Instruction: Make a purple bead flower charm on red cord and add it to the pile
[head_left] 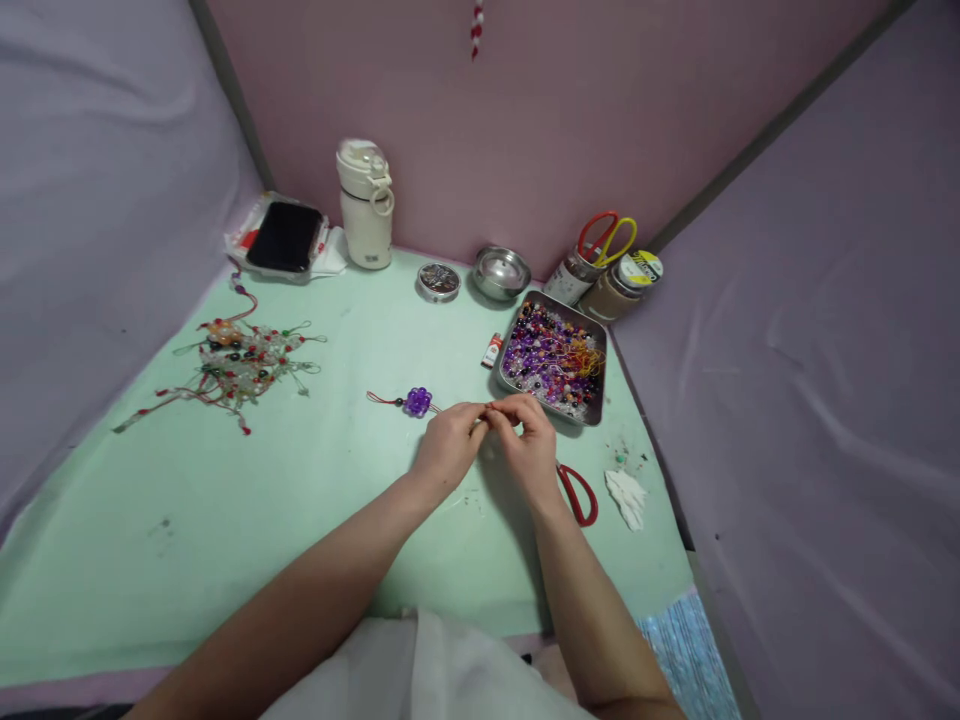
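A purple bead ornament (418, 402) lies on the green table cover, with a dark bead and a red cord loop at its left end. From its right side a thin cord runs under my left hand (453, 440). My left hand is closed, its fingertips pinching the cord. Against them, the fingertips of my right hand (528, 440) are pinched too, with a small reddish bit showing between the hands; I cannot make out exactly what it is. Red-handled scissors (577, 494) lie beside my right wrist, their blades mostly hidden.
A metal tray of beads (551, 355) stands beyond my right hand, a lighter (492, 351) beside it. Finished bead ornaments (251, 362) lie at left. Along the back are a phone (285, 237), a bottle (367, 210), a metal bowl (501, 273) and jars (619, 285). Crumpled tissue (625, 499) lies right.
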